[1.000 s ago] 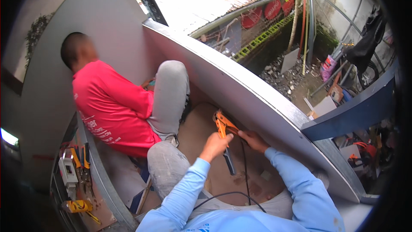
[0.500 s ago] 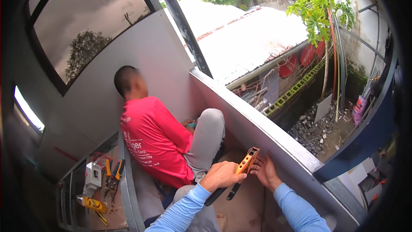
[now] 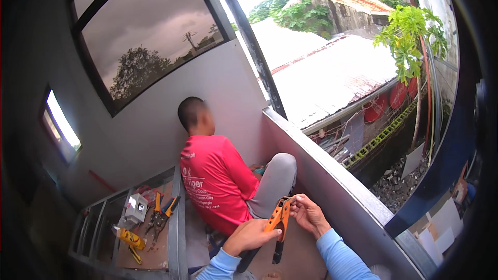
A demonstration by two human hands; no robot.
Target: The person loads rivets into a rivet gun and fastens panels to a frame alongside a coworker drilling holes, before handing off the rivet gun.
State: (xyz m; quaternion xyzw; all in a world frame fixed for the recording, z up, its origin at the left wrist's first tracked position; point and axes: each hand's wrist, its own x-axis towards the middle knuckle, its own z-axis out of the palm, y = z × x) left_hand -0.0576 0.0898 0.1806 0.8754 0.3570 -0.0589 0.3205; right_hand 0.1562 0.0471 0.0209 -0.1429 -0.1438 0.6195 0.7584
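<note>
Clearly, the person's left hand is the one bearing the load, its fingers wrapped around an orange perforated metal hand tool with black-sleeved handles. The tool sits just right of that hand's knuckles, its long axis slanting from the handles, low and near the body, to the head, higher and farther out. One black handle hangs below on the right; the other emerges beneath the left hand.

The right hand is nearer the head, just right of it and level with it. Its thumb and forefinger are drawn close together at the head's tip; whether they pinch the tip or something small cannot be told.

Right of both hands runs a low grey panel wall with a pale metal top edge. Beyond the tool sits a co-worker in a bright red shirt, back mostly turned. To the left, a grey metal frame with a brown board carries a yellow bottle, a white box-shaped fitting and orange-and-black-handled cutters.
</note>
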